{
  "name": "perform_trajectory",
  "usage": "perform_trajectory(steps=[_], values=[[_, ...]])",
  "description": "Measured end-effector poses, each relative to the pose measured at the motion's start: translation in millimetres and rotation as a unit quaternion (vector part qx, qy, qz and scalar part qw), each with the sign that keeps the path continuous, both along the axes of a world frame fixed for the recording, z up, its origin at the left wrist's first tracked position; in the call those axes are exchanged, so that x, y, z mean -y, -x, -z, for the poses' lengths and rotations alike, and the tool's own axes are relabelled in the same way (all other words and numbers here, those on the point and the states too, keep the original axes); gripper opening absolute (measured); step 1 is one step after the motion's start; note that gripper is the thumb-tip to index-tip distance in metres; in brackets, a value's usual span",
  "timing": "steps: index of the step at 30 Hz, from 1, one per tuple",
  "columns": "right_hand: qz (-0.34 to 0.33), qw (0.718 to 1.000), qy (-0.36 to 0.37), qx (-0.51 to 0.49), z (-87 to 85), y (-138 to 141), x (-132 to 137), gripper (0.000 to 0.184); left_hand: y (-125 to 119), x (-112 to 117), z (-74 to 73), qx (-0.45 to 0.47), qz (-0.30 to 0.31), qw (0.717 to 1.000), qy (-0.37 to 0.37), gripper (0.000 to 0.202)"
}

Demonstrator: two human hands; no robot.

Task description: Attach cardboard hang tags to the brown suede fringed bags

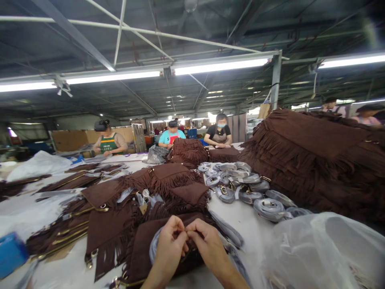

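Observation:
Both hands meet over a dark brown fringed bag (144, 237) lying near the front of the table. The fingers of my left hand (168, 245) are pinched together, with the tips almost touching those of my right hand (207, 243). My right thumb and forefinger are pinched too. Whatever small thing lies between the fingertips is too hidden to make out. A coiled grey strap in clear wrapping (153, 245) shows under and beside my left hand. More wrapped grey strap (227, 228) lies just right of my right hand.
Several wrapped strap coils (269, 208) lie at the right. Behind them rises a tall pile of brown fringed bags (315, 160). Clear plastic bags (325, 249) fill the front right; a blue box (12, 255) stands at the left edge. Co-workers (110, 142) are across the table.

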State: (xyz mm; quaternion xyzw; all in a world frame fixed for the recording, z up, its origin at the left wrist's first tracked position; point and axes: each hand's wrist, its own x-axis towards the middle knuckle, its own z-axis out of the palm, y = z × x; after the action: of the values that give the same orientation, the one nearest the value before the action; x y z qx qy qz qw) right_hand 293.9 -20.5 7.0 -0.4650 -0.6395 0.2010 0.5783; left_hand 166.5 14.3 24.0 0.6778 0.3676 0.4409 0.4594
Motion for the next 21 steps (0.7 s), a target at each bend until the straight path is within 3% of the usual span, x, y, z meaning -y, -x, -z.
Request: perform_trajectory(steps=[2, 5, 8, 10, 13, 16, 19, 21], values=[[-0.004, 1.0, -0.006, 0.003, -1.1, -3.3, -0.7, 0.02, 8.3, -4.7, -10.1, -0.033, 0.021, 0.999, -0.015, 0.007], [0.026, 0.998, -0.045, 0.02, -8.3, -7.6, 4.2, 0.021, 33.5, -13.0, -28.8, -0.112, 0.001, 0.988, -0.11, 0.015], [0.032, 0.986, -0.086, 0.141, -14.4, 1.5, 14.3, 0.021, 66.0, -16.4, -34.1, -0.226, -0.006, 0.96, -0.163, 0.019], [0.0, 0.962, -0.097, 0.255, -12.3, 18.3, 18.9, 0.015, 85.2, -13.2, -26.3, -0.271, 0.008, 0.951, -0.147, 0.023], [-0.011, 0.916, -0.082, 0.393, -1.4, 48.0, 15.4, 0.038, 107.1, -5.3, -2.4, -0.287, 0.011, 0.948, -0.14, 0.035], [0.009, 0.893, -0.02, 0.449, 7.1, 59.0, 5.9, 0.022, 120.7, -3.2, 24.9, -0.318, 0.013, 0.934, -0.161, 0.06], [-0.001, 0.94, -0.016, 0.342, 2.5, 38.9, 5.9, 0.022, 124.0, -5.3, 40.2, -0.357, 0.011, 0.908, -0.217, 0.081], [-0.013, 0.981, -0.036, 0.19, -7.9, 13.7, 10.3, 0.031, 120.7, -5.9, 37.9, -0.39, 0.004, 0.887, -0.248, 0.071]])
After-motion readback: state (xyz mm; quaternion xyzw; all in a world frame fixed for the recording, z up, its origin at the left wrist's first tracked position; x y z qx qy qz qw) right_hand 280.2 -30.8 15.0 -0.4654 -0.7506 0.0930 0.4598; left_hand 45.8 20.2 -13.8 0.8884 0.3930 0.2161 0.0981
